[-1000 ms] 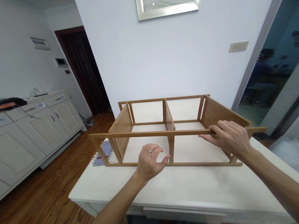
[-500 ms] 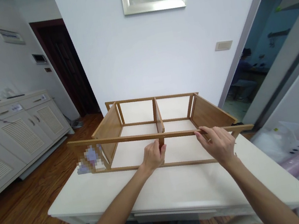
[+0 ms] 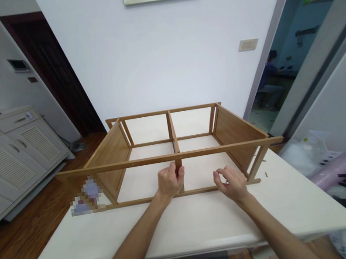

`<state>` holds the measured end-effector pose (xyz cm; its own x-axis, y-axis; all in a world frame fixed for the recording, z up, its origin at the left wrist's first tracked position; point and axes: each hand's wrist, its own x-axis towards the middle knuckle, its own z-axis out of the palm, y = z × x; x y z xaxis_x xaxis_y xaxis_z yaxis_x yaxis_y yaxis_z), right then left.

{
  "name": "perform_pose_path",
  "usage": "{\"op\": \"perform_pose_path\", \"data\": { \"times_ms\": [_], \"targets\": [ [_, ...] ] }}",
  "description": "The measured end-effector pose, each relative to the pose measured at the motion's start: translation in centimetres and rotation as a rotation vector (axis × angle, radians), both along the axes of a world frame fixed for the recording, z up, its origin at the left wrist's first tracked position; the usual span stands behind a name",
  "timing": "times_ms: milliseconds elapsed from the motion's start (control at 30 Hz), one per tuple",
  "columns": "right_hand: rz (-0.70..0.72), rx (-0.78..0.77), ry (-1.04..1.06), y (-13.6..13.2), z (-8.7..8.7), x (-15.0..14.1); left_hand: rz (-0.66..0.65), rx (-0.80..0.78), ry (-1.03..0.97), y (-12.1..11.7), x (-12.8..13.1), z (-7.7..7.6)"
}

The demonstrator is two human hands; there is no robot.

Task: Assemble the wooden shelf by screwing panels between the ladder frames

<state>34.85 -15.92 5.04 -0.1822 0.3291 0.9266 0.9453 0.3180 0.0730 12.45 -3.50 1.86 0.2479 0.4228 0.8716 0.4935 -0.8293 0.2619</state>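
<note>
A wooden frame (image 3: 141,162), with slatless panels at both ends and a divider (image 3: 173,133) in the middle, lies on the white table (image 3: 189,228). My left hand (image 3: 170,180) is closed around the frame's short front middle post (image 3: 178,164), just under the front top rail. To the right, my right hand (image 3: 233,184) is off the rail, in front of the right bay near the lower rail. Its thumb and fingertips curl together in a pinch; whether the small pale spot between them is an object is unclear.
Small screw-like pieces (image 3: 266,174) lie on the table beyond the frame's right end. A pink wrapped roll (image 3: 342,168) and plastic bags stand right of the table. A white cabinet (image 3: 24,150) is at the left. Another person (image 3: 269,78) sits in the room beyond the doorway.
My right hand has let go of the front top rail and moved down and left. The frame's front rail now sits level, and my left hand stays at the middle post.
</note>
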Motion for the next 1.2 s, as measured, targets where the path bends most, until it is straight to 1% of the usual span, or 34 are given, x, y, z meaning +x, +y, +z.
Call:
{"op": "perform_pose_path", "data": {
  "times_ms": [100,200,300,467,600,767,900,1200],
  "targets": [
    [0.04,-0.091,0.049,0.7,-1.9,-0.5,0.016,0.027,-0.023,-0.4,0.2,1.0],
    [0.07,-0.17,0.121,0.7,-3.0,-0.9,0.01,0.034,-0.031,-0.9,0.4,1.8],
    [0.082,-0.25,0.198,0.5,-3.3,-1.4,-0.012,0.017,-0.032,-1.2,0.4,2.3],
    [0.068,-0.341,0.325,0.8,-3.2,-1.6,-0.043,-0.037,-0.018,-1.2,-0.1,2.6],
    [0.067,-0.374,0.4,1.0,-3.1,-1.5,-0.084,-0.067,0.011,-1.0,-0.9,2.3],
    [0.07,-0.401,0.453,0.8,-3.0,-1.5,-0.161,-0.064,0.038,-0.7,-1.5,1.3],
    [0.058,-0.409,0.494,0.7,-3.0,-1.3,-0.193,-0.083,0.019,-0.8,-1.5,0.7],
    [0.055,-0.438,0.604,0.5,-2.7,-1.0,-0.236,-0.231,-0.041,-1.4,-1.4,0.4]
  ]
}}
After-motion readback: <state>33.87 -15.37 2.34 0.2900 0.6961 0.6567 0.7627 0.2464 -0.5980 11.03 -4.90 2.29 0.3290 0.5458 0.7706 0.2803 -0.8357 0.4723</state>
